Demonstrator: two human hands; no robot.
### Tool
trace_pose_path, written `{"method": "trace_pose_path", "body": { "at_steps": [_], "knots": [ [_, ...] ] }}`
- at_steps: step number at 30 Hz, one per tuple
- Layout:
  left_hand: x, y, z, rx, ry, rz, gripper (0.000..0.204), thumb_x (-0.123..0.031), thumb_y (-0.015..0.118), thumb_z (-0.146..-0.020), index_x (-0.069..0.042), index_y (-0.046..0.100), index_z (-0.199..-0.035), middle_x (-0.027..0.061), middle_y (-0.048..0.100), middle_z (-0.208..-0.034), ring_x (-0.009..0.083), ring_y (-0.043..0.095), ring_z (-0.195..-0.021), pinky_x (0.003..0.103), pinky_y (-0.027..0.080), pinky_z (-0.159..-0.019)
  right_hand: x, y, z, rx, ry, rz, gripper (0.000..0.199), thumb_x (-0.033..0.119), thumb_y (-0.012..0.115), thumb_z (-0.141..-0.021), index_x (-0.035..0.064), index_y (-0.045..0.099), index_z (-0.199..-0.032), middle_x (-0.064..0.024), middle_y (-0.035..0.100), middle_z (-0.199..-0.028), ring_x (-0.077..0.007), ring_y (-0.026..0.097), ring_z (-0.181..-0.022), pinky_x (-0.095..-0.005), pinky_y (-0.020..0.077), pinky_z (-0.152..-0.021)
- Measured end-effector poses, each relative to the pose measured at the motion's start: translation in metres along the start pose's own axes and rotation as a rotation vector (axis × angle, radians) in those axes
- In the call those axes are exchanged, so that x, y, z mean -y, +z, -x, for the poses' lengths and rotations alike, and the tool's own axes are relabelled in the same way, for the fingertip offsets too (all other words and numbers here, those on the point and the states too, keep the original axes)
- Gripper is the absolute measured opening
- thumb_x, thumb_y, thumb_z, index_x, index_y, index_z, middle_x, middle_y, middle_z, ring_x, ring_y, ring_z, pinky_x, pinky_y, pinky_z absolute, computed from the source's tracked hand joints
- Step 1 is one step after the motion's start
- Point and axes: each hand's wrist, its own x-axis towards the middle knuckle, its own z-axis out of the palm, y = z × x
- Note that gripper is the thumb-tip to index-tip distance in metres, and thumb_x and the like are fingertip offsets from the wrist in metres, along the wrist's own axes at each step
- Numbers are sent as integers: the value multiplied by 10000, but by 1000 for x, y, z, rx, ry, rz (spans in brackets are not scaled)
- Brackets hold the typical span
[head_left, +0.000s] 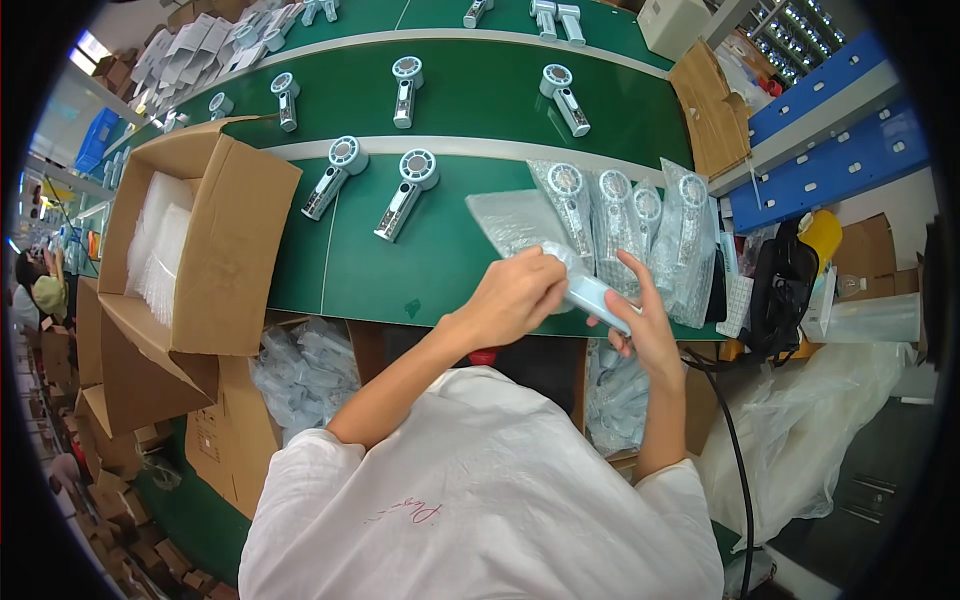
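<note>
A light blue handheld fan (598, 300) is held in front of me at the table's near edge, its head end inside a clear bubble-wrap bag (512, 217). My left hand (515, 295) is closed on the bag near the fan's head, which the bag and fingers hide. The fan's handle sticks out toward my right hand (648, 330), which grips its end between thumb and fingers, the index finger raised. Just beyond my hands, several bagged fans (690, 215) lie side by side. Two unbagged fans lie to the left, a nearer fan (408, 192) and another fan (336, 176).
An open cardboard box (235, 250) with bubble bags (160, 250) stands at left. More fans (405, 90) lie on the green belt (480, 95) beyond a pale rail. Boxes of bagged items (305, 370) sit below the table. A black cable (738, 450) hangs at right.
</note>
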Motion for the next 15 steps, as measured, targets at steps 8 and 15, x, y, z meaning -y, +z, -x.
{"method": "trace_pose_path", "body": {
  "at_steps": [8,15],
  "knots": [
    [-26,-5,-10,29,316,-191,121,-78,661,-834,-79,543,-805,57,522,-770,214,469,-711,323,446,-669,-28,33,31,-180,-57,-530,558,120,511,-1018,159,305,-1535,-206,675,-887,-70,405,-404,-178,232,-345],
    [-52,22,-2,54,288,110,108,-57,648,-857,-69,548,-818,55,505,-769,208,456,-708,316,421,-647,-43,54,19,-363,-249,-585,509,225,489,-1036,148,365,-1523,-132,666,-829,-39,392,-401,-174,315,-371]
  ]
}}
